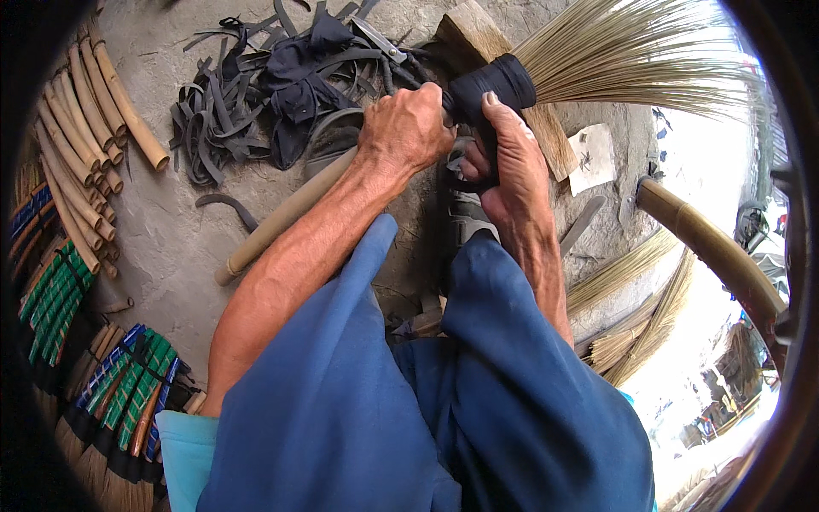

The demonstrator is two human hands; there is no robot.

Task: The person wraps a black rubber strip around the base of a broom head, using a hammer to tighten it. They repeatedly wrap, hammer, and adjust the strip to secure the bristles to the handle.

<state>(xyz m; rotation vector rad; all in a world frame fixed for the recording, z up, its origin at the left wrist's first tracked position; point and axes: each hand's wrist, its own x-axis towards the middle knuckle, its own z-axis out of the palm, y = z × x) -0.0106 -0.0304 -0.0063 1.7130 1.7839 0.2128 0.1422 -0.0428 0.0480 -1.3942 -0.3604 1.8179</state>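
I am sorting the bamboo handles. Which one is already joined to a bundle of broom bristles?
The bamboo handle under the hands, joined to the bristles by a black binding. The short bamboo sticks at left lie bare.

Left hand (405, 128) clamps the broom (597, 51) at its black binding (495, 85), right hand (512, 162) grips beside it, perhaps pinching a rubber strip; bamboo handles (85, 128) lie left.
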